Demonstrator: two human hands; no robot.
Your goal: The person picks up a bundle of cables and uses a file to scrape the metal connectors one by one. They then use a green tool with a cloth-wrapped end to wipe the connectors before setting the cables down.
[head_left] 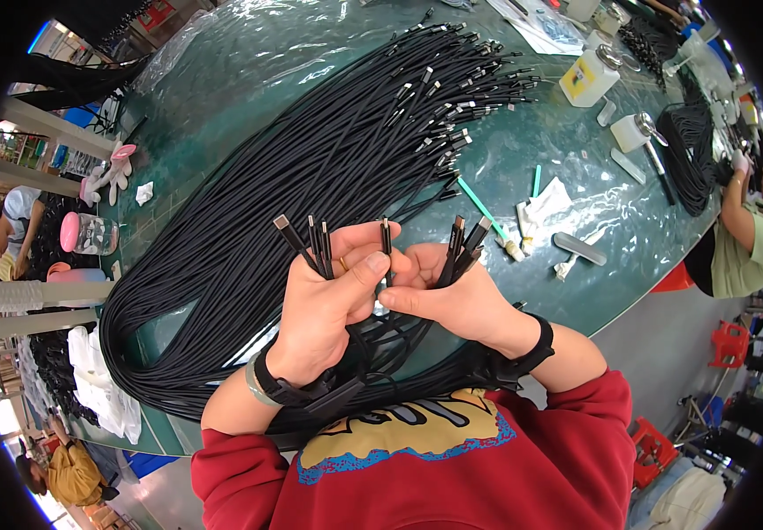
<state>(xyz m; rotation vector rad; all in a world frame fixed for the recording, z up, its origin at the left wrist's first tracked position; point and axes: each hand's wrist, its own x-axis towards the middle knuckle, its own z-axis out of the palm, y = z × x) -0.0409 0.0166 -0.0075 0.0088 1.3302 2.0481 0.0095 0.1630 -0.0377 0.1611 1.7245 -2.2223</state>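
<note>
Several black cables with metal-tipped plugs stick up out of my left hand [337, 278], which is closed round them. My right hand [439, 283] is closed round another group of black cables, their plugs pointing up and to the right. Between my two thumbs and fingertips one cable plug [387, 237] stands upright, touched by both hands. The cable lengths hang below my hands toward my lap. Just beyond, a big bundle of black cables [249, 168] lies across the table, looped at the near left, its plug ends fanned out at the far side.
The green table [576, 146] bears white bottles with metal tops [589, 78], a green-handled brush [492, 216], crumpled tissue [547, 203] and a grey flat piece [579, 248]. Gloves [114, 172] and a pink-lidded jar [90, 233] stand left. A co-worker [748, 230] sits at the right with more cables.
</note>
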